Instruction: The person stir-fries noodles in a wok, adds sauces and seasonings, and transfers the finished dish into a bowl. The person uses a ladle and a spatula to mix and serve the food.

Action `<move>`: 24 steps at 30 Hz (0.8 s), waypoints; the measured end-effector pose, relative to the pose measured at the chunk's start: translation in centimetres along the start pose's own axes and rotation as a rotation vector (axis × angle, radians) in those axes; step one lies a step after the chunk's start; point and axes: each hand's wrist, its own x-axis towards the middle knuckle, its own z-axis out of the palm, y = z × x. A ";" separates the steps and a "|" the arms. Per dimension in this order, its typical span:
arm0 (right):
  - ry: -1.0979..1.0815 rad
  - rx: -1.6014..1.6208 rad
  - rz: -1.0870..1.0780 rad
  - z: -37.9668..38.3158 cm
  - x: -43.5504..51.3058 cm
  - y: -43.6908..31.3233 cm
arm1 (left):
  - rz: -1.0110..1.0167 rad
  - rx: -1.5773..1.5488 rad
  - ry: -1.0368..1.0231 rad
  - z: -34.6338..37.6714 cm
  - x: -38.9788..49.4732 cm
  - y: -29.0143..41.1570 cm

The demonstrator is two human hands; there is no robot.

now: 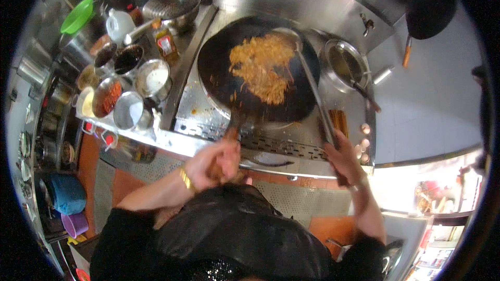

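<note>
My left hand (218, 164) grips the wooden handle of a large black wok (218, 82) over the steel range. Brown strips of food, which look like fried noodles, (259, 64) are heaped or tossed above the wok's middle; motion blurs them. My right hand (343, 158) is closed around the handle of a long metal ladle (311, 78). Its bowl is at the far right part of the wok, against the food. Where the handle ends behind my right hand is partly hidden.
Left stand metal pots of seasonings (110, 95), an oil bottle (167, 45), a white jug (119, 25) and a perforated steel bowl (174, 6). Right of the wok are a steel pot of liquid (345, 64), a bundle of thin sticks (338, 121) and several eggs (365, 143). A black pan (429, 9) lies farther right.
</note>
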 end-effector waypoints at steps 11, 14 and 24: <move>0.102 0.060 0.077 -0.8 -6.7 0.1 | 0.007 0.144 -0.079 1.9 1.6 -1.2; 0.197 -0.048 0.207 -5.1 -11.1 -0.9 | 0.061 0.365 -0.279 -2.0 1.7 -1.9; -0.164 0.066 -0.145 -0.2 -1.4 4.5 | -0.063 0.025 -0.477 -4.3 13.8 4.0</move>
